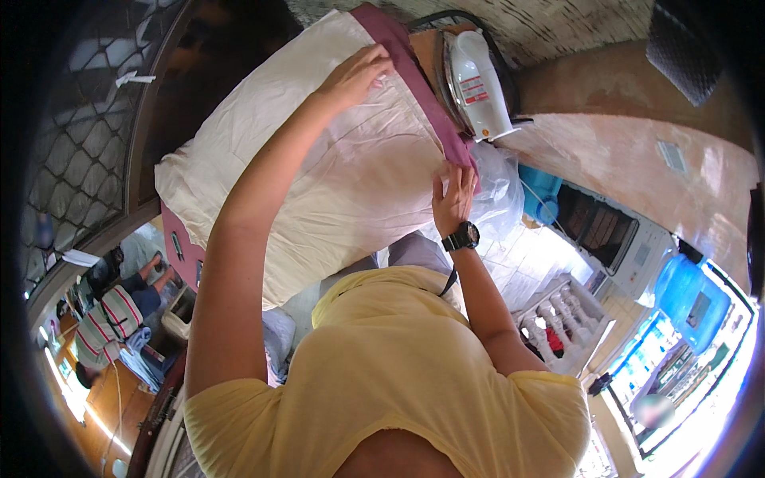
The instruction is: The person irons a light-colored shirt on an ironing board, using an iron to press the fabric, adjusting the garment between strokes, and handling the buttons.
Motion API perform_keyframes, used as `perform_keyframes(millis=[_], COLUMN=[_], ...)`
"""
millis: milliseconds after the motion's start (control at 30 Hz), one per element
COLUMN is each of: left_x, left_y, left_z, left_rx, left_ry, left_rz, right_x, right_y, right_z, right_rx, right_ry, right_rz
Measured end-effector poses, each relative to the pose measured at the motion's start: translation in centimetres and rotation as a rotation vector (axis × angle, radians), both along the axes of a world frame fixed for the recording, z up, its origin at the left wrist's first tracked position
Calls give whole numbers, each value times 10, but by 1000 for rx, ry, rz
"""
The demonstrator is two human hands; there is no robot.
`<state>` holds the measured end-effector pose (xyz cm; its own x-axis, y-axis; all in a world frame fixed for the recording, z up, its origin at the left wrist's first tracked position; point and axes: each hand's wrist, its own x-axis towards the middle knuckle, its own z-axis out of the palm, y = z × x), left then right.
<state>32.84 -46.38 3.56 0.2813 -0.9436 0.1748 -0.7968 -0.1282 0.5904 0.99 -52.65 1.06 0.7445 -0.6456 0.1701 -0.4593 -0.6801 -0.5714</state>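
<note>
A cream cloth with creases (335,191) is spread over a board in front of me, with a maroon band (426,99) along its right side. My left hand (358,76) reaches across to the far part of the cloth, its fingers closed on the fabric beside the band. At the near right corner my right hand (454,195) rests on the cloth and band, fingers stretched out and thumb apart. A black watch (462,237) is on that wrist. Just beyond the band, a white clothes iron (480,88) stands on end; neither hand touches it.
Clear plastic wrapping (496,187) lies right of the board. Farther right are a grey crate (562,323), a white oven-like appliance (610,239) and a blue water container (692,303). A wall rises behind the iron. At lower left, a person in a striped shirt (107,327) is nearby.
</note>
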Motion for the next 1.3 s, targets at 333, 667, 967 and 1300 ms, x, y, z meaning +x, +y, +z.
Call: perform_keyframes(millis=[333,667,967,1300], left_x=[-1,-9,-67,-185], left_y=[-12,-19,4,327], left_z=[13,-2,-20,-5], left_rx=[156,98,-257,-110], left_ry=[-60,-150,-86,-149], left_rz=[-30,152,419,1375], right_x=[48,45,60,114], right_y=[-11,-19,-25,-16], right_z=[-5,6,12,-2], right_rx=[-28,176,-160,-389], right_ry=[-41,-174,-73,97], right_rz=[-4,74,51,402])
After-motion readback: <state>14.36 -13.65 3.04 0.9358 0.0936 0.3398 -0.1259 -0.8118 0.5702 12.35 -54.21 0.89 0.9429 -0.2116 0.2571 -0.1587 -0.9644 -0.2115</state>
